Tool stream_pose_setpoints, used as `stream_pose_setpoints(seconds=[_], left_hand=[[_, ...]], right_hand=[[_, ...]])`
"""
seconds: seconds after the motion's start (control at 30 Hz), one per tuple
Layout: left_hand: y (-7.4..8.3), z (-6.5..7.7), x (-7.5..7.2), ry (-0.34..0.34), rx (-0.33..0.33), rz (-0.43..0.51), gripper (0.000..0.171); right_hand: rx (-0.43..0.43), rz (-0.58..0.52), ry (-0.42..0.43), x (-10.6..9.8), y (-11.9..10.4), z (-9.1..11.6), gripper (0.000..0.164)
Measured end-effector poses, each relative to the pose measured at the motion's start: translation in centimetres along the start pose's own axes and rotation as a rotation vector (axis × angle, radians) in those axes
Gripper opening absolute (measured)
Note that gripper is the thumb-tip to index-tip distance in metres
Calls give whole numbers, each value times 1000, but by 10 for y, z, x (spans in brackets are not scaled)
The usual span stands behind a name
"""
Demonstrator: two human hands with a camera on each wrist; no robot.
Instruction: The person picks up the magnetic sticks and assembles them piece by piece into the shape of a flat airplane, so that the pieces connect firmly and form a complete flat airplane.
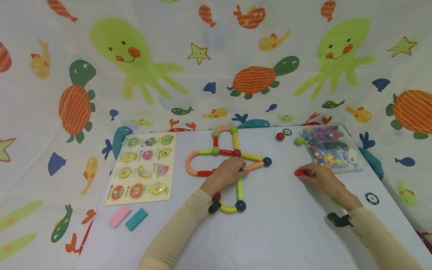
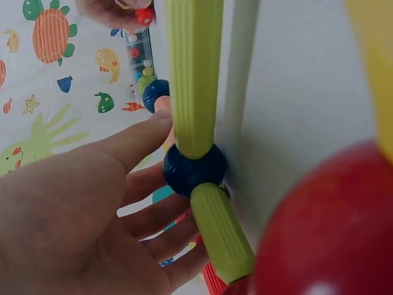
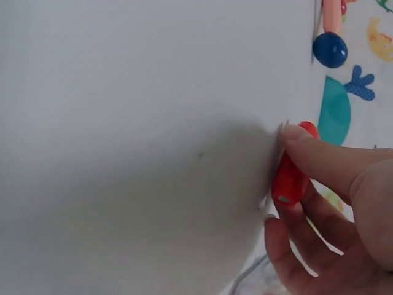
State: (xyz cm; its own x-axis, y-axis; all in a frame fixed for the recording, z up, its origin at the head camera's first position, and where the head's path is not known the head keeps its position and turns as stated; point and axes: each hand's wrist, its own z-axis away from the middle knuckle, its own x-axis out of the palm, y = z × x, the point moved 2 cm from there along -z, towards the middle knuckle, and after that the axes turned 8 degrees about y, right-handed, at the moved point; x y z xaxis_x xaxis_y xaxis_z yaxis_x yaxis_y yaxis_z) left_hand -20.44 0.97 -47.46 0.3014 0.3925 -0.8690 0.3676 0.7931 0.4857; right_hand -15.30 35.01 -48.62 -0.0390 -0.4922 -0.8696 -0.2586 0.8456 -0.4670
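A flat figure of magnetic rods and balls lies on the white table, with a red ball (image 1: 237, 153) at its middle and a blue ball (image 1: 267, 161) at its right tip. My left hand (image 1: 227, 171) is over its centre. Thumb and fingers lie on either side of a pink rod (image 1: 254, 166) beside another blue ball (image 2: 194, 169), from which green rods (image 2: 195, 74) extend. Farther right, close over the table, my right hand (image 1: 318, 179) pinches a short red magnetic rod (image 3: 291, 175) between thumb and fingers.
A divided clear box (image 1: 351, 173) of small coloured pieces stands at the back right. Near it are a loose red ball (image 1: 280, 136) and a green ball (image 1: 299, 141). On the left lie a fruit picture board (image 1: 133, 202), a pink block (image 1: 119, 216) and a teal block (image 1: 136, 219).
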Motion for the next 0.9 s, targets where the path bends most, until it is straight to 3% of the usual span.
stream_pose_setpoints(seconds=[0.2, 0.47, 0.67, 0.9], left_hand=[[-2, 0, 1, -2, 7, -3, 44], [-1, 0, 4, -28, -13, 46, 40], [-1, 2, 4, -42, -47, 79, 41], [-5, 2, 3, -28, -29, 60, 41]], right_hand=[[-74, -31, 43, 5, -16, -29, 31], [-138, -63, 27, 24, -30, -66, 30], [-158, -91, 0, 35, -34, -78, 28], [-191, -66, 10, 39, -36, -81, 27]])
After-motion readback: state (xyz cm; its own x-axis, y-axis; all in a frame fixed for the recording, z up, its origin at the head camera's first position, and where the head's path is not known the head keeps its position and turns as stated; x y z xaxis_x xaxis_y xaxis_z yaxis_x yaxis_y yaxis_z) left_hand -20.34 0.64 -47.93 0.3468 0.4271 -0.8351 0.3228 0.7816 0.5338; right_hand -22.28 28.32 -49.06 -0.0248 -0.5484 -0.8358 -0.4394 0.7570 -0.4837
